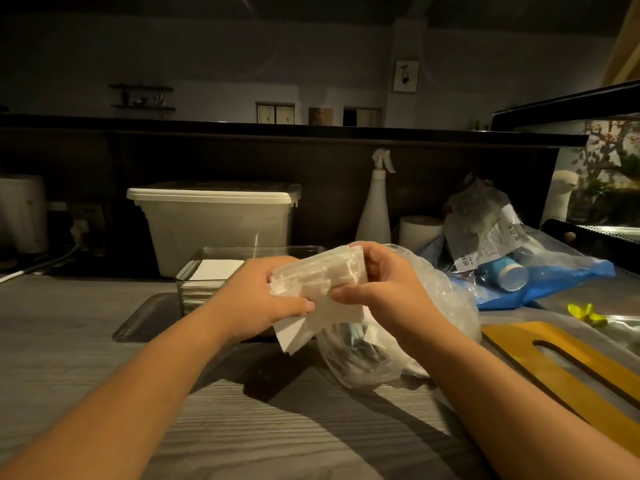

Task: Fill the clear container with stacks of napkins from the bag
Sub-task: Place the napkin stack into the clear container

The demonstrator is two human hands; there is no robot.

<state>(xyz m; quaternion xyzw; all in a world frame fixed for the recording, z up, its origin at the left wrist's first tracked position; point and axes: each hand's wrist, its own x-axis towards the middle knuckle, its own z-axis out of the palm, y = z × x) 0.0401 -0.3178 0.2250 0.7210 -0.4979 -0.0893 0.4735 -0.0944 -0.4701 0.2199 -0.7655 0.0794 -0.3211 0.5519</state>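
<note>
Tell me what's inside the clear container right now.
White napkins lie in the clear container. The left hand and the napkin stack it holds cover its right side, so that part is unseen.

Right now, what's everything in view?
napkin stack: one, white, held up at centre
clear container: one, transparent, centre-left, white napkins inside
plastic bag: one, clear, right of centre, below the stack
lidded tub: one, white, behind the clear container
spray bottle: one, white, at the back
blue bag: one, blue, far right
wooden board: one, yellow-brown, near right
left hand: one, grips the stack's left end
right hand: one, grips the stack's right end
</note>
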